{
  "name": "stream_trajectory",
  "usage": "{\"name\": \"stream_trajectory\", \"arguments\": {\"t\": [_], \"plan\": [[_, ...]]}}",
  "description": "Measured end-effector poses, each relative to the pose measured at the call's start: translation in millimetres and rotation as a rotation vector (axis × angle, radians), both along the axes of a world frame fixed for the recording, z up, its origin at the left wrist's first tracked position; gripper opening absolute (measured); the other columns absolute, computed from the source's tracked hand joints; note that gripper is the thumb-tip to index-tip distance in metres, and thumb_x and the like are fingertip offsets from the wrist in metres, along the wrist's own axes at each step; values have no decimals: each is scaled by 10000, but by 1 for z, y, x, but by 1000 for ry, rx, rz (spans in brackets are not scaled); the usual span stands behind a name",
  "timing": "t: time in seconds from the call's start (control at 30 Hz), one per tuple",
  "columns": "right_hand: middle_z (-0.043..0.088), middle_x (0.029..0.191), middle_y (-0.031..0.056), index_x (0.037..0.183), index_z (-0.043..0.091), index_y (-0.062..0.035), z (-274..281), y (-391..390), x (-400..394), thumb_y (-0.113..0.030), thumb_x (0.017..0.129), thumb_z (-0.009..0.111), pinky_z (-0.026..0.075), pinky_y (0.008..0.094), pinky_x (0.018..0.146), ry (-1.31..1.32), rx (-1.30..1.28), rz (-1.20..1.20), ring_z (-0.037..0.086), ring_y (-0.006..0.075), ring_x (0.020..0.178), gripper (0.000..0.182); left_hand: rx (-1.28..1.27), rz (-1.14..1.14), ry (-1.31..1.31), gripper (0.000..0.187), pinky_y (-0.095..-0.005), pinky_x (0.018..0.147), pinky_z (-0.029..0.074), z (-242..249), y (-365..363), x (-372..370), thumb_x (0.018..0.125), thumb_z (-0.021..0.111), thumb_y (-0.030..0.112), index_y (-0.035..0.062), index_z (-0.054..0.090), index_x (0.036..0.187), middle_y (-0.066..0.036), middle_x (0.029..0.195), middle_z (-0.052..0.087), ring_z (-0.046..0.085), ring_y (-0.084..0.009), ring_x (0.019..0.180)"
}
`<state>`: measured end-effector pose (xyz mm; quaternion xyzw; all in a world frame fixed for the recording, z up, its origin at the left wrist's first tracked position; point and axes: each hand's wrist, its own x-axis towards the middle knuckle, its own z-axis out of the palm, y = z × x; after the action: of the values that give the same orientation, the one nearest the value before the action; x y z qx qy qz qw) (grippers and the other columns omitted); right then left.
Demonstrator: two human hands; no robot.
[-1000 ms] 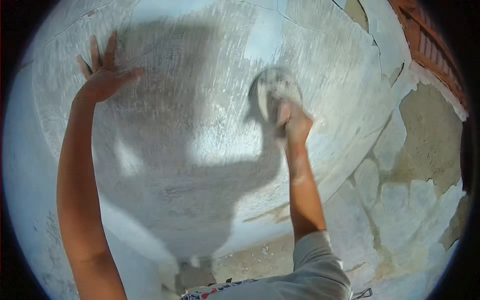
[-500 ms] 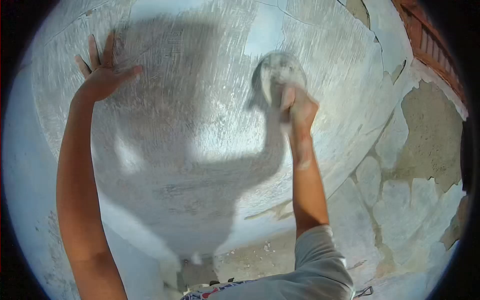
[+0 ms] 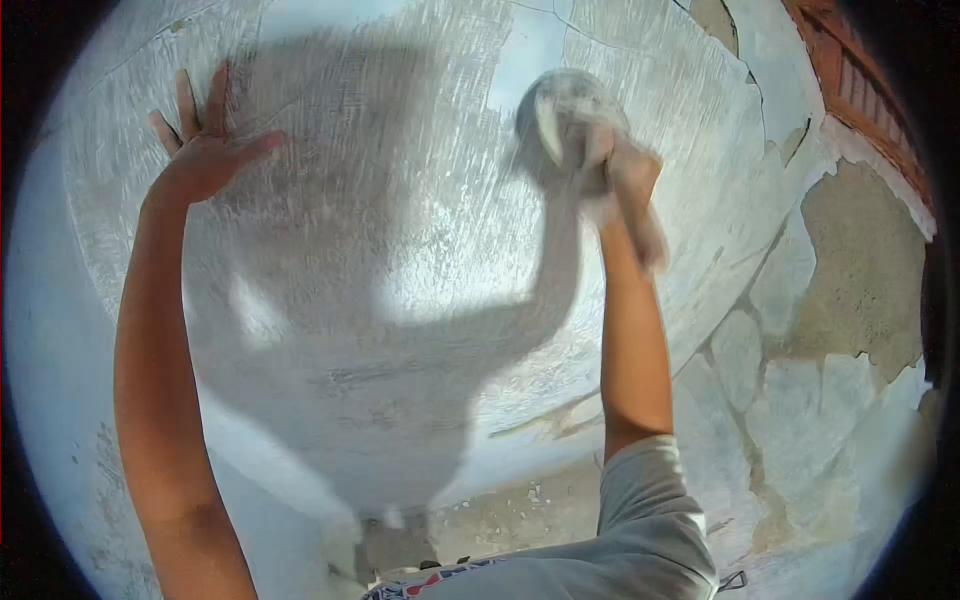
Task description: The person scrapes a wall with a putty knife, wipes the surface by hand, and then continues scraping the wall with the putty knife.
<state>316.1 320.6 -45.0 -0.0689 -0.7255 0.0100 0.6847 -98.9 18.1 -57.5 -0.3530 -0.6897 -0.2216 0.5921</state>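
Note:
My left hand (image 3: 208,150) lies flat against the rough, scratched wall (image 3: 330,240) at the upper left, its fingers spread and nothing in it. At the upper right, my right hand (image 3: 622,165) is closed round the handle of a round, pale-smeared tool (image 3: 570,110). The tool's disc is at the wall surface and blurred by motion, so its exact kind is hard to make out. A dark shadow of my head and arms falls over the middle of the wall.
Peeling plaster (image 3: 865,265) and cracked patches cover the wall at the right. A reddish-brown slatted frame (image 3: 855,75) is at the upper right. Small pale flakes lie at the bottom centre, and a small dark metal loop (image 3: 735,580) shows at the lower right.
My right hand has moved up and to the right with the round tool in it. My left hand stays in place on the wall.

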Motion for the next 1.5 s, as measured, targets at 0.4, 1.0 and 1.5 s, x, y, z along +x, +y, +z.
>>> {"name": "stream_trajectory", "arguments": {"t": [0.4, 1.0, 1.5], "plan": [[569, 607, 62, 626, 549, -112, 73, -3, -7, -31, 968, 638, 436, 315, 495, 59, 353, -217, 524, 189, 505, 362, -20, -54, 54, 1297, -638, 1234, -222, 3, 0, -8, 810, 663, 877, 351, -91, 1725, -175, 1742, -323, -346, -405, 1579], [567, 620, 143, 661, 583, -45, 59, -20, -9, -65, 1019, 613, 462, 321, 509, 154, 356, -137, 584, 260, 505, 360, -103, 106, -163, 1266, -646, 1239, -209, 6, -4, 19, 870, 605, 858, 269, -117, 1727, -210, 1727, -336, -430, -340, 1545], [806, 833, 155, 900, 810, 56, 35, -10, -11, -301, 1139, 502, 584, 299, 657, 185, 304, -34, 739, 183, 683, 528, 12, 27, 73, 1241, -648, 1258, -172, -8, -2, 17, 876, 599, 850, 359, -192, 1697, -201, 1720, -351, -368, -382, 1573]]}}
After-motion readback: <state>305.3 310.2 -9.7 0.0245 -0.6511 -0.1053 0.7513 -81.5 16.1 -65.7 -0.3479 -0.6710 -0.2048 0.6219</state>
